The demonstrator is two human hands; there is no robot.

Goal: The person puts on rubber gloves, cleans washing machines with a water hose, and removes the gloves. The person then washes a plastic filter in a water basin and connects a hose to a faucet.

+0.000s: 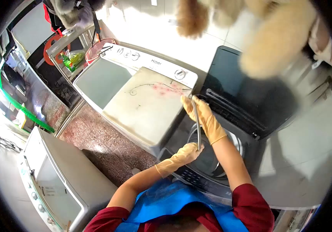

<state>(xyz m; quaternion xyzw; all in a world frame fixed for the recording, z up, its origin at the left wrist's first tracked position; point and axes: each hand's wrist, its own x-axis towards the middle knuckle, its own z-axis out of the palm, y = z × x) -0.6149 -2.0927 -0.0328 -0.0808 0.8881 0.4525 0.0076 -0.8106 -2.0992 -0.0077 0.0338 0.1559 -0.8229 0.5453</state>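
Both my hands wear yellowish rubber gloves. A thin, curved grey rod or hose (198,127) runs between them above the open drum (208,154) of a dark top-loading washer. My left hand (189,153) is closed around its lower end. Higher up, near the corner of the white washing machine, my right hand (200,110) has its fingers closed on the upper part. The dark washer's lid (243,89) stands raised behind the drum. Beside it on the left is the white twin-tub machine (146,104) with a flower-patterned cover.
A second white appliance (73,174) stands at the lower left. Fluffy tan and brown items (278,42) hang at the upper right. A shelf (63,44) with a green bottle (67,62) and a pink basin (98,48) are at the upper left.
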